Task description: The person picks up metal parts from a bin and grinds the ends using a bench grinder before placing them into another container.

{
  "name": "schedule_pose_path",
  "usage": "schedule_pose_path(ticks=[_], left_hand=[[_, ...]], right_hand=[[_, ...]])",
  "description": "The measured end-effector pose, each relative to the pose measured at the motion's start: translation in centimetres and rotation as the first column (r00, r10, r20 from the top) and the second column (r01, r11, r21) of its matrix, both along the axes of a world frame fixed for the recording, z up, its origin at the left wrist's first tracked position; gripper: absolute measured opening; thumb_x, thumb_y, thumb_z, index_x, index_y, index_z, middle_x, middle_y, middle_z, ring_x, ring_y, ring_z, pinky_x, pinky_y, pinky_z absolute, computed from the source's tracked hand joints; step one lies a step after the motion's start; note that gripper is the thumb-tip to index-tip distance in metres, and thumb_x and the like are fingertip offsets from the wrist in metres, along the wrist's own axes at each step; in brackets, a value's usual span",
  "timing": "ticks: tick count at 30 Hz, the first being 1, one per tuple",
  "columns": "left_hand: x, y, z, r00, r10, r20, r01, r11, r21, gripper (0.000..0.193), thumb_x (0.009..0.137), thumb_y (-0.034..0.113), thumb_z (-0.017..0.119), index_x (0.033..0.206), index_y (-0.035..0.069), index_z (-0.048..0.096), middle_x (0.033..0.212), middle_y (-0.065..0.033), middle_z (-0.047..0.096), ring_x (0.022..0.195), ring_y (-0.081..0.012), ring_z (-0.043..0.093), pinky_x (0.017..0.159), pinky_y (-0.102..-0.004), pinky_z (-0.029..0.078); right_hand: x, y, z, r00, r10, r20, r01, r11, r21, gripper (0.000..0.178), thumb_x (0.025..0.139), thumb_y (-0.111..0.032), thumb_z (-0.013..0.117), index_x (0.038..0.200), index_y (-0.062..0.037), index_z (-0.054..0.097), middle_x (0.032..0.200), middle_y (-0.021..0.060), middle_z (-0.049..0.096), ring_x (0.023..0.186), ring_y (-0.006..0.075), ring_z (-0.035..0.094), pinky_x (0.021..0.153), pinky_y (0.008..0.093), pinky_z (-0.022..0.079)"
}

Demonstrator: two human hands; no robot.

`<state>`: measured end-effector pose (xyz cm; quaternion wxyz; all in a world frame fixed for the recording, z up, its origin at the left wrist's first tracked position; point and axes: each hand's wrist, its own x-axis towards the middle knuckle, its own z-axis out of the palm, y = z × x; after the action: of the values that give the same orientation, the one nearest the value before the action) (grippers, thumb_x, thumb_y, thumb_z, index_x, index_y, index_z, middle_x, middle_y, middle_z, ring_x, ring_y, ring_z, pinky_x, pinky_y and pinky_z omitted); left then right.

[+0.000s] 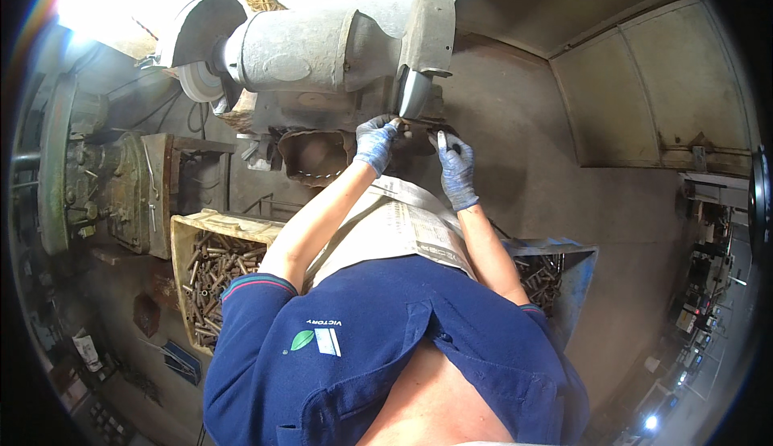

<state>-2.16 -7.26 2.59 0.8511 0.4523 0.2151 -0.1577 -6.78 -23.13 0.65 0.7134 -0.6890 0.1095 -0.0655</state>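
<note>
A grey bench grinder (pixel 294 50) stands in front of me, and its right wheel (pixel 414 94) shows below a metal guard. My left hand (pixel 375 143), in a blue and grey work glove, is closed with its fingertips at the lower edge of that wheel. To the right, and a little apart from the wheel, my right hand (pixel 457 171) wears a matching glove. Its thumb and forefinger are pinched around a small dark piece, too small to name. Another small piece seems to lie at my left fingertips, mostly hidden by the glove.
A pale crate (pixel 180 265) of short metal tubes stands at my left, and a blue bin (pixel 581 285) of similar parts at my right. The grinder's left wheel (pixel 199 82) is exposed. An open brown container (pixel 316 156) sits below the grinder. Green machinery (pixel 121 192) stands far left.
</note>
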Motion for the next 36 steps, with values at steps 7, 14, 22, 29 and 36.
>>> schedule_pose_path(ticks=[7, 14, 22, 29, 36], left_hand=[[0.6, 2.5, -1.1, 0.997, 0.020, 0.073, -0.029, 0.992, 0.122, 0.006, 0.086, 0.002, 0.058, 0.086, -0.002, 0.062, 0.076, -0.0082, 0.065, 0.063, -0.0144, 0.062, 0.058, -0.0247, 0.053], [0.8, 4.6, -1.8, 0.995, 0.035, 0.095, -0.044, 0.994, 0.101, 0.004, 0.086, 0.005, 0.059, 0.085, 0.002, 0.061, 0.075, -0.0057, 0.063, 0.061, -0.0125, 0.060, 0.053, -0.0271, 0.052], [0.2, 6.3, -0.3, 0.971, -0.020, 0.238, -0.015, 0.989, 0.146, 0.009, 0.085, 0.003, 0.059, 0.091, -0.003, 0.063, 0.080, -0.0075, 0.066, 0.068, -0.0123, 0.062, 0.064, -0.0248, 0.051], [-3.1, 8.7, 1.0, 0.924, -0.136, 0.359, 0.081, 0.983, 0.164, 0.015, 0.084, 0.004, 0.061, 0.097, -0.005, 0.061, 0.086, -0.0092, 0.065, 0.076, -0.0148, 0.063, 0.071, -0.0270, 0.053], [-4.5, 9.3, 5.6, 0.914, -0.190, 0.358, 0.178, 0.982, 0.067, 0.016, 0.083, 0.004, 0.063, 0.097, -0.003, 0.063, 0.083, -0.0043, 0.065, 0.073, -0.0069, 0.058, 0.068, -0.0198, 0.047]], right_hand=[[0.5, 2.8, 0.5, 0.999, 0.012, 0.039, -0.014, 0.998, 0.058, 0.014, 0.086, -0.013, 0.062, 0.088, 0.0003, 0.067, 0.077, -0.0013, 0.063, 0.071, 0.0060, 0.052, 0.068, 0.0232, 0.043], [0.8, 4.5, -0.4, 0.998, 0.067, 0.022, -0.069, 0.988, 0.136, 0.020, 0.087, -0.012, 0.061, 0.102, -0.0001, 0.066, 0.096, 0.0072, 0.067, 0.088, 0.0107, 0.060, 0.081, 0.0249, 0.046], [0.3, 6.1, 0.1, 0.987, 0.032, 0.156, -0.048, 0.994, 0.103, 0.021, 0.085, -0.009, 0.061, 0.104, -0.0001, 0.065, 0.101, 0.0106, 0.066, 0.097, 0.0163, 0.060, 0.086, 0.0259, 0.045], [-3.5, 5.3, 5.9, 0.899, 0.248, 0.360, -0.113, 0.928, -0.356, 0.032, 0.080, -0.004, 0.062, 0.111, -0.0014, 0.061, 0.119, 0.0160, 0.056, 0.114, 0.0261, 0.052, 0.097, 0.0333, 0.041], [-4.7, 4.4, 9.1, 0.801, 0.357, 0.480, -0.029, 0.825, -0.565, 0.041, 0.077, -0.019, 0.067, 0.112, -0.0004, 0.061, 0.118, 0.0190, 0.056, 0.115, 0.0321, 0.051, 0.098, 0.0383, 0.038]])
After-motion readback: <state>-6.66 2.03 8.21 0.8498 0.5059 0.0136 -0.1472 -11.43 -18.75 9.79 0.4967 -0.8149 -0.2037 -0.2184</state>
